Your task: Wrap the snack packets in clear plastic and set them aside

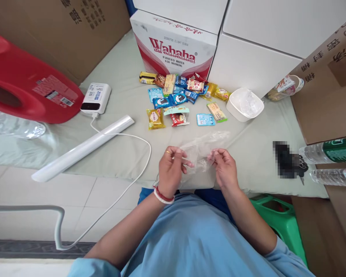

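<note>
A clear, thin plastic bag [202, 154] stretches between my hands, just above the near edge of the cloth-covered surface. My left hand [172, 167] has its fingers bent round the bag's left side, with a ring and red and white bands at the wrist. On the other side, my right hand [225, 166] pinches the bag between thumb and fingers. Beyond the bag lie small snack packets, among them a red one [179, 118], a yellow one [155, 118], a light blue one [205, 119] and a cream and green one [217, 111].
Behind the packets stands a Wahaba water carton [175, 50]. A white tub [243, 111] holds clear plastic. To the left are a white device [96, 96] with a cable, a white tube [83, 148] and a red jug [31, 80]. Bottles [340, 150] and keys [302, 165] lie right.
</note>
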A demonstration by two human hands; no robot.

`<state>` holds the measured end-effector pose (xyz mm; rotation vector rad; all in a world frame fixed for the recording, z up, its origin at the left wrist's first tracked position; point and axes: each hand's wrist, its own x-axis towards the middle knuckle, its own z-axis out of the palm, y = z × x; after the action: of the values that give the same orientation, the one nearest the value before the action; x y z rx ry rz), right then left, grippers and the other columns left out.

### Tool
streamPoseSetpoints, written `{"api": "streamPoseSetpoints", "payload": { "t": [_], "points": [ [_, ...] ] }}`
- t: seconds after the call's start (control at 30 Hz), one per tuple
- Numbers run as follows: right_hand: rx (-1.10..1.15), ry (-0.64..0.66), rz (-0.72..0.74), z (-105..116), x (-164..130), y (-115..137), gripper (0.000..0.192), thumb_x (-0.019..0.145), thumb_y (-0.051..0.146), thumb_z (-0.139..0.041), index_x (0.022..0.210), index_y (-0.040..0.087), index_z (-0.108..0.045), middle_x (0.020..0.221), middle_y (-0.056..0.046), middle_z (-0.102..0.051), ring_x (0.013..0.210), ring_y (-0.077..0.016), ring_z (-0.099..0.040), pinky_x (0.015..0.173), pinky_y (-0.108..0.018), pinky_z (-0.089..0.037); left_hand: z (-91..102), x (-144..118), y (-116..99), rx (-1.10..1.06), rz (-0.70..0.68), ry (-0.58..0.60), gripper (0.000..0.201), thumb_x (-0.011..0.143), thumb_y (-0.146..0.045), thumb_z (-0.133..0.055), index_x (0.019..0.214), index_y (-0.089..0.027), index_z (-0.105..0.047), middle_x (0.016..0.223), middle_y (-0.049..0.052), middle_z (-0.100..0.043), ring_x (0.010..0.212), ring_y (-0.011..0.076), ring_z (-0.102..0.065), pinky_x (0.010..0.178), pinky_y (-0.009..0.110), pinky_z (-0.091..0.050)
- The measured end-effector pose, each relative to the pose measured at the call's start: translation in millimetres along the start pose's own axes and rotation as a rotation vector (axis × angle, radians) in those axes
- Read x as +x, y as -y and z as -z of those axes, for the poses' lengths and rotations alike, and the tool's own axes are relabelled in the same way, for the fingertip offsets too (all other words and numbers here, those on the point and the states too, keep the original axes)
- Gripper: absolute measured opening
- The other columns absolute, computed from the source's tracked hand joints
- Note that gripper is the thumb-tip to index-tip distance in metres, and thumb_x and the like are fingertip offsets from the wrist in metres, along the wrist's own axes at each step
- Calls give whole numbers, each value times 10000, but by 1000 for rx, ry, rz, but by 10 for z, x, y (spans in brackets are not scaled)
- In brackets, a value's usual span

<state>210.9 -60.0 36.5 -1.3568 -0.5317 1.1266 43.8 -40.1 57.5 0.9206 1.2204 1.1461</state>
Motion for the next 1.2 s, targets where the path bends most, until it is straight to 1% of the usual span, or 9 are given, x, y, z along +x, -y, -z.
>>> {"api": "streamPoseSetpoints", "payload": {
  "t": [0.23, 0.37, 0.43, 0.5, 0.67, 0.77, 0.87, 1.0, 1.2],
  "points": [
    [4, -20, -181, 382, 232, 181, 488, 635, 523, -912, 917, 225, -649, 736, 33, -629, 580, -97, -548, 429, -173, -428, 520, 553, -117, -71, 322, -24, 221, 844, -353, -644, 815, -195, -492, 742, -43, -593, 524, 111, -673, 398, 170, -322],
    [-80, 110, -25, 339, 171, 201, 673, 742, 676, -803, 1258, 297, -599, 1145, -44, -676, 959, -182, -667, 731, -304, -624, 495, 678, -75, -46, 367, 6, 218, 882, -387, -621, 850, -193, -525, 768, -29, -601, 539, 117, -674, 404, 174, -305],
    [-261, 182, 126, 300, 134, 160, 911, 659, 562, -906, 1439, 340, -489, 1407, -75, -582, 1176, -222, -616, 944, -381, -601, 450, 699, -64, -59, 357, 15, 290, 905, -485, -608, 908, -207, -529, 804, -20, -618, 557, 124, -673, 421, 186, -329],
    [-478, 184, 222, 288, 132, 95, 1076, 599, 442, -954, 1524, 338, -414, 1533, -108, -483, 1193, -238, -600, 987, -412, -576, 434, 709, -53, -66, 333, -13, 400, 910, -609, -577, 992, -222, -519, 847, -7, -640, 590, 135, -673, 458, 207, -375],
    [-576, 35, 205, 357, 305, -4, 751, 746, 406, -826, 1424, 274, -531, 1292, -96, -642, 815, -162, -655, 785, -371, -610, 528, 694, 24, 207, 140, 7, 612, 747, -544, -795, 1193, -223, -523, 951, 20, -702, 815, 164, -689, 708, 261, -507],
    [-423, 30, 79, 395, 450, 49, 496, 737, 414, -818, 1171, 240, -653, 933, -20, -707, 683, -149, -656, 624, -301, -590, 582, 671, 60, 281, 134, 94, 404, 705, -391, -812, 988, -208, -589, 796, -4, -687, 738, 165, -663, 732, 284, -514],
    [-337, -6, 9, 426, 585, 129, 358, 691, 418, -836, 939, 206, -690, 711, 20, -649, 559, -127, -610, 471, -239, -504, 615, 656, 74, 259, 144, 83, 222, 818, -396, -686, 821, -225, -545, 631, -39, -614, 509, 123, -540, 570, 256, -439],
    [-301, -24, -4, 488, 739, 164, 331, 661, 408, -849, 849, 183, -694, 681, 14, -658, 454, -80, -513, 371, -202, -378, 696, 618, 114, 392, 130, 32, 227, 883, -439, -638, 827, -249, -527, 545, -72, -524, 404, 117, -399, 465, 246, -310],
    [-399, -5, 10, 537, 853, 87, 289, 742, 430, -800, 851, 187, -688, 727, -7, -696, 466, -79, -519, 372, -195, -369, 797, 473, 201, 881, -107, -207, 290, 916, -487, -595, 1033, -223, -607, 828, 21, -656, 682, 203, -609, 697, 331, -481]
  ]
}}
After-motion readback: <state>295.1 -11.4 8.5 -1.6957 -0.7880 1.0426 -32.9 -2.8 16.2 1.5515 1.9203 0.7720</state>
